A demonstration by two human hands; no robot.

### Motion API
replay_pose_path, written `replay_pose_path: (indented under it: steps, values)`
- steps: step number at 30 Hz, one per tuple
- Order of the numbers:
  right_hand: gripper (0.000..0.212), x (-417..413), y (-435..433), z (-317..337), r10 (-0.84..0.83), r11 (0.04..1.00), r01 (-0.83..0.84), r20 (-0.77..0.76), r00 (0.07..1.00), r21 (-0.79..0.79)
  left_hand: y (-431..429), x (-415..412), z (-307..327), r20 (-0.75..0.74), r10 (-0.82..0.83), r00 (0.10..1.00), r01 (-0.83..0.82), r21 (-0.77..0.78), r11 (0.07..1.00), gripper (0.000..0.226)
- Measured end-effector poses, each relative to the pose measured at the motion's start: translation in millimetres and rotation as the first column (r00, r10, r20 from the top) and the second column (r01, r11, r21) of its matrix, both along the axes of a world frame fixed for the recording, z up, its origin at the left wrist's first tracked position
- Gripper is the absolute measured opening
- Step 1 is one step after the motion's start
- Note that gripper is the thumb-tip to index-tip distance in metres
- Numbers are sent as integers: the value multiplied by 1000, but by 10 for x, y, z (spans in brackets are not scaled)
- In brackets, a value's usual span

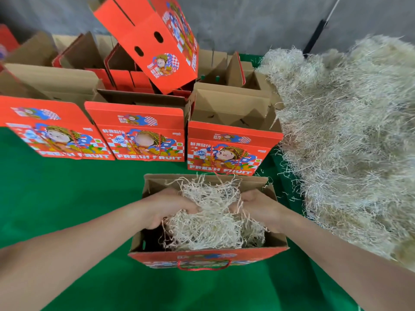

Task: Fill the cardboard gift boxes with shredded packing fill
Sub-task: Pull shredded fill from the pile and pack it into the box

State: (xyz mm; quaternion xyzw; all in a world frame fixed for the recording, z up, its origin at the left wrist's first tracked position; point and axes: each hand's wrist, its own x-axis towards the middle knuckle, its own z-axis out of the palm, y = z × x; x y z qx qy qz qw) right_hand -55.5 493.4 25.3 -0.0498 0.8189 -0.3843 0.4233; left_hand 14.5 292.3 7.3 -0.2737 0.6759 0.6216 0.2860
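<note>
Both your hands are down inside the nearest gift box, which stands open on the green tabletop right in front of you. Your left hand has its fingers curled into the clump of shredded fill and grips the strands from the left side. Your right hand presses against the same clump from the right. Its fingertips are buried in the strands, so it is not clear whether they close on anything. The clump sits inside the box, with loose strands rising above the far rim. A red rope handle hangs on the box's near face.

The big pile of shredded fill lies to your right, along the tabletop's edge and just beside the boxes there. Beyond the box you are working in, a row of three gift boxes stands with printed fronts towards you and flaps open. The rightmost of them shows bare cardboard inside. Behind that row, a tilted gift box leans on more open boxes.
</note>
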Motion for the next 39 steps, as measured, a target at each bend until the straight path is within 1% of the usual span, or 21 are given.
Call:
replay_pose_path:
  steps: [2, 3, 4, 7, 9, 11, 12, 15, 16, 17, 19, 21, 22, 25, 27, 28, 29, 33, 35, 37, 39]
  values:
    - [22, -12, 100, 25, -43, 999, 42, 14, 999, 9, -92, -7, -4, -13, 0, 1000, -1, -50, 999, 96]
    - [30, -18, 123, 26, -75, 997, 75, 7, 997, -14, -137, -19, 2, -29, -22, 999, 21, -44, 999, 104]
    - [33, -21, 128, 18, -97, 994, 97, 3, 995, -56, -158, -44, 5, -11, -38, 999, 38, -13, 999, 102]
    - [12, 44, -12, 23, -96, 979, 107, 68, 993, -175, -3, -87, 75, 37, -66, 997, 62, 106, 992, 53]
    - [10, 58, -85, -51, -64, 991, 69, 42, 997, -113, 112, -116, 45, 28, -102, 994, 100, 62, 993, 52]
    - [9, 40, -50, -101, -44, 999, 42, -96, 994, -16, 122, -96, 26, 15, -127, 992, 127, 7, 992, 75]
    - [12, 12, 8, -128, -51, 998, 56, -151, 987, 29, 63, -86, 25, 9, -137, 990, 137, -12, 990, 78]
    - [16, -46, 176, -153, -115, 987, 129, -133, 984, 98, -210, -53, 72, 32, -98, 995, 99, -41, 994, 41]
    - [16, -64, 193, -178, -139, 984, 150, -105, 985, 101, -249, -34, 104, 36, -95, 995, 96, -20, 995, 38]
    - [14, -62, 181, -182, -163, 982, 169, -74, 984, 80, -252, -28, 125, 30, -103, 994, 103, 1, 995, 40]
    - [13, -37, 119, -158, -195, 981, 195, -1, 981, -12, -155, -32, 147, 9, -109, 994, 108, 39, 993, 60]
    - [14, -2, 9, -113, -124, 984, 132, 79, 989, -120, -4, -61, 57, -5, -58, 998, 59, 68, 996, 81]
    - [13, 26, -34, -103, -67, 987, 78, 82, 994, -141, 77, -70, 27, -7, -42, 999, 42, 55, 998, 83]
    - [14, 39, -6, -109, 32, 999, -33, -97, 995, -8, 92, -64, 30, -16, 1, 1000, -1, 30, 1000, 83]
    - [17, -19, 113, -126, 50, 996, -32, -212, 976, 89, -54, -49, 85, -11, 31, 999, -31, 12, 999, 100]
    - [16, -41, 178, -130, 56, 994, -31, -235, 970, 107, -145, -30, 100, -8, 46, 999, -46, 21, 999, 100]
    - [14, -46, 229, -128, 72, 991, -42, -250, 965, 126, -219, -13, 112, 2, 64, 998, -65, 35, 997, 91]
    - [12, -84, 320, -135, 42, 994, -8, -299, 953, 113, -324, -7, 162, 8, 163, 987, -163, 89, 983, 21]
    - [16, -61, 308, -89, -54, 998, 48, -186, 981, -40, -313, -44, 163, -18, 206, 978, -204, 83, 975, 18]
    - [28, -39, 275, 16, -137, 965, 148, 64, 988, -218, -244, -57, 180, 8, 220, 976, -220, 69, 973, 14]
    - [44, 3, 254, 99, -52, 958, 117, 244, 968, -263, -181, -35, 182, 39, 219, 975, -221, 90, 971, 17]
